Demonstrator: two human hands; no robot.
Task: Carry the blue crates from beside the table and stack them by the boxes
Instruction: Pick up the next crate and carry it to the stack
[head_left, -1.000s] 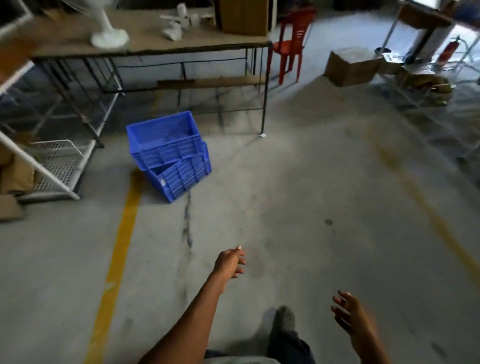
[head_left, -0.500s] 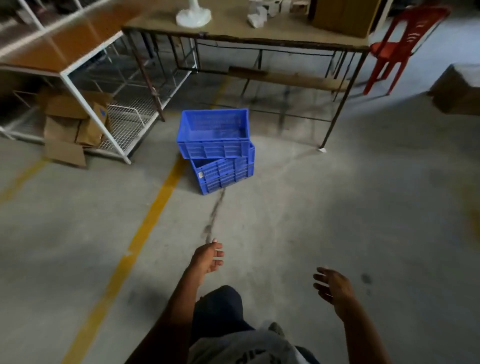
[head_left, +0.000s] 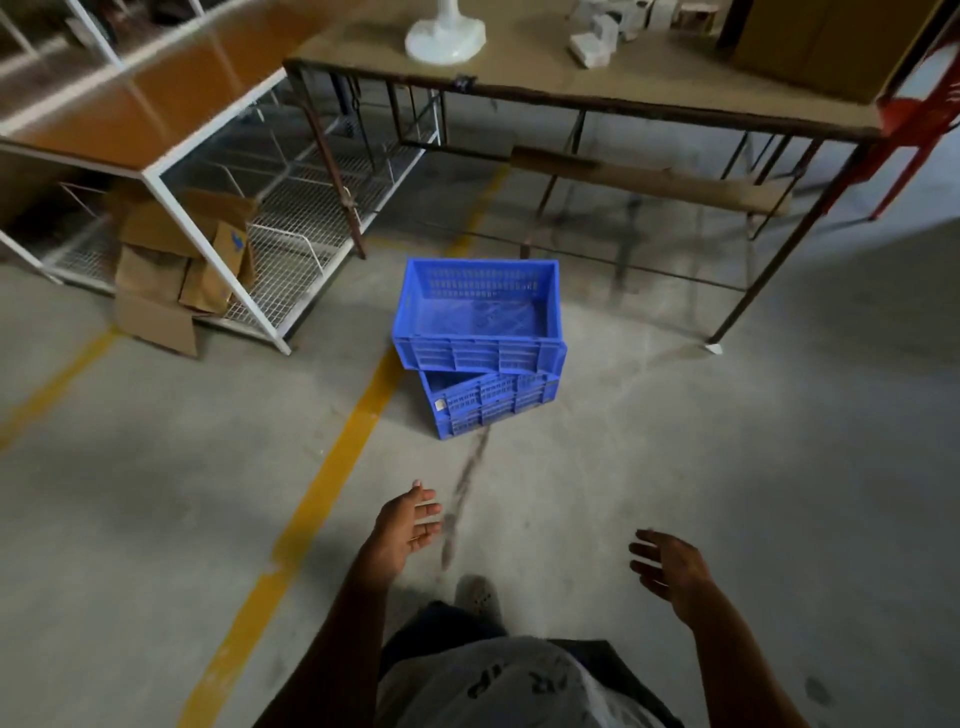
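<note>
Ahead, we see two slatted blue crates (head_left: 480, 343) stacked askew, a small unreadable label on the lower, our left hand (head_left: 408, 527) and right hand (head_left: 670, 566) both spread empty.

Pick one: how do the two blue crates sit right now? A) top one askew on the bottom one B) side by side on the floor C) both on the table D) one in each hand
A: the top crate rests on the bottom crate, turned out of line with it, on the floor in front of the table; the left hand and the right hand are open and hold nothing.
</note>
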